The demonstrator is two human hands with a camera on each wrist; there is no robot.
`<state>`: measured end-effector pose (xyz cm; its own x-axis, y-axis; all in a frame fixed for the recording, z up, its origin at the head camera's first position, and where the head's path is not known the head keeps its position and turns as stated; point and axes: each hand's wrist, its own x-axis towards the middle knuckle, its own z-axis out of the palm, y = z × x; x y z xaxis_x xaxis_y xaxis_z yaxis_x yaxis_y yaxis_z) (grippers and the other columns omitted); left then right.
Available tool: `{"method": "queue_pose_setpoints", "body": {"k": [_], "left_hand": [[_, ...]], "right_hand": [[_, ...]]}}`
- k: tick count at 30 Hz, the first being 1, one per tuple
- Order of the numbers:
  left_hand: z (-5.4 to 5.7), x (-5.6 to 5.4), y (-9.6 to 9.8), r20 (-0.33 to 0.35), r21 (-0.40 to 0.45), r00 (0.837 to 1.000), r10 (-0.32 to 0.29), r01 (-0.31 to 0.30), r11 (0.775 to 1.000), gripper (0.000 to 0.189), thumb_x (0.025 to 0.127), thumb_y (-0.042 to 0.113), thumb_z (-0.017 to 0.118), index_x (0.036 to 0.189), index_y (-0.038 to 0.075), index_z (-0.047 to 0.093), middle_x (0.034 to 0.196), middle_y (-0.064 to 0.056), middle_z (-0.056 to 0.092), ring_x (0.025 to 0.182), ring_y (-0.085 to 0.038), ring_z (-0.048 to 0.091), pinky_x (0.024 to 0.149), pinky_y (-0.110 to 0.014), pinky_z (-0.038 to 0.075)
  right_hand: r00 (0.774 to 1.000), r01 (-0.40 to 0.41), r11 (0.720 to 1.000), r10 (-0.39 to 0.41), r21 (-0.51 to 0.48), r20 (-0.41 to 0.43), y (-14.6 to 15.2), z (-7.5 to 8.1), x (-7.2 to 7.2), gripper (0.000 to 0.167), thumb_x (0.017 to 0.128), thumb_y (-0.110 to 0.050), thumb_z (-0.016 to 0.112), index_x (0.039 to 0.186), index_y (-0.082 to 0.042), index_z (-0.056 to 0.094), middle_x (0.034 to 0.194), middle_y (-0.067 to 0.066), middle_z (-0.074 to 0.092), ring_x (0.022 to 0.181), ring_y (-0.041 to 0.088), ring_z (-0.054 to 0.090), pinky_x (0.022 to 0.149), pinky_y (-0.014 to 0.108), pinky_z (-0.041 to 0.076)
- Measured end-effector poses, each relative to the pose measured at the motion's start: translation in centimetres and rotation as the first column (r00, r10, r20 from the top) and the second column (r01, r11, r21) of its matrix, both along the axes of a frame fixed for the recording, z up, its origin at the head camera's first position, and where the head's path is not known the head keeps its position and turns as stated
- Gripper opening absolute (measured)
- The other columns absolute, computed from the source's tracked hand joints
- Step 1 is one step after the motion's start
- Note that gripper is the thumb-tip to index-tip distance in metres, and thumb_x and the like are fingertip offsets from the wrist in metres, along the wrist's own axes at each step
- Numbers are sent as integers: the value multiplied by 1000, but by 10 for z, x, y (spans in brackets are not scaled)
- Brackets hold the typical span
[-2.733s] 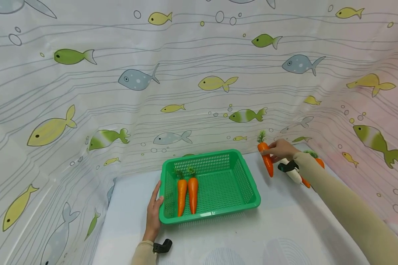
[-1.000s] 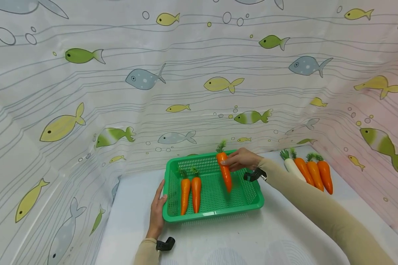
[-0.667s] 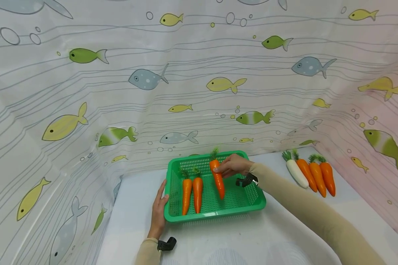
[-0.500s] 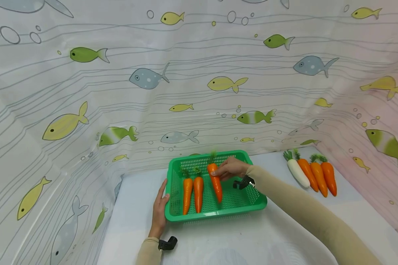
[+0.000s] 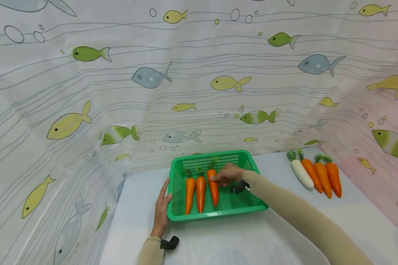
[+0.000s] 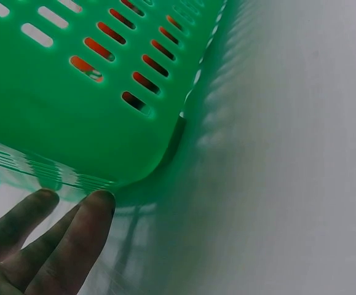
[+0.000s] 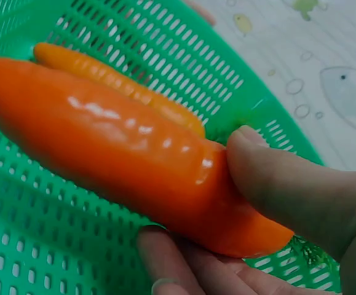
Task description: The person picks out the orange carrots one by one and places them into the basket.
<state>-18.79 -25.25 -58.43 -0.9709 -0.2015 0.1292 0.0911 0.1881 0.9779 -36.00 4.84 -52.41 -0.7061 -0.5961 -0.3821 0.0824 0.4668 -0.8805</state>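
Head view: the right hand has its grip clamped on a carrot inside the green basket; the left hand, fingers straight, touches the basket's side. Right wrist view alone shows fingers opposing the thumb; only the head view shows a white radish on the tabletop.

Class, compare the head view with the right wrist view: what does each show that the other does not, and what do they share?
Only the head view: the white radish and three carrots lying together on the table, plus the person's sleeves.
Only the right wrist view: the fingertips on the side of the held carrot opposite the thumb.
Both: that carrot, the right hand pinching it, the green basket, another carrot inside it and the fish-patterned sheet.
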Motion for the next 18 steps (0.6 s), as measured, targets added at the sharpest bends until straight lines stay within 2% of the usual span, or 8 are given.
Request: {"method": "queue_pose_setpoints", "body": {"k": [3,6,11,15,18], "left_hand": [[1,-1,1,2,1,1000,-1,1,1000,55,113,35,37,167,40,32,176,6,26,161,-30,26,126,-63,21],[1,-1,1,2,-3,1000,-4,4,1000,54,113,35,37,166,42,32,176,7,26,161,-29,27,126,-64,22],[1,-1,0,-2,-9,1000,-4,4,1000,54,113,36,36,166,43,32,176,7,25,161,-29,26,126,-64,21],[0,-1,-1,0,-6,1000,-4,4,1000,54,113,37,36,166,44,32,176,7,26,161,-28,25,127,-64,20],[-2,0,-1,6,-7,1000,-2,2,1000,54,113,37,36,166,44,32,176,7,26,161,-28,25,127,-63,20]], "right_hand": [[1000,5,1000,-5,8,11,-2,-2,0,30,94,-36,82,99,-6,85,93,10,83,92,27,80,68,26,58],[1000,12,1000,-13,17,18,-5,-2,0,30,94,-35,82,98,-6,84,91,9,82,91,26,80,65,24,56],[1000,-7,998,8,59,-14,-10,-1,3,29,95,-33,82,99,-5,84,96,14,82,91,29,79,74,31,61],[1000,19,997,-17,73,-21,-16,-4,6,27,94,-29,83,99,-2,84,94,14,82,92,32,79,76,34,63],[999,35,996,-35,76,-2,-20,-7,7,27,94,-27,83,101,-1,83,93,11,82,89,29,80,77,35,64]]}}
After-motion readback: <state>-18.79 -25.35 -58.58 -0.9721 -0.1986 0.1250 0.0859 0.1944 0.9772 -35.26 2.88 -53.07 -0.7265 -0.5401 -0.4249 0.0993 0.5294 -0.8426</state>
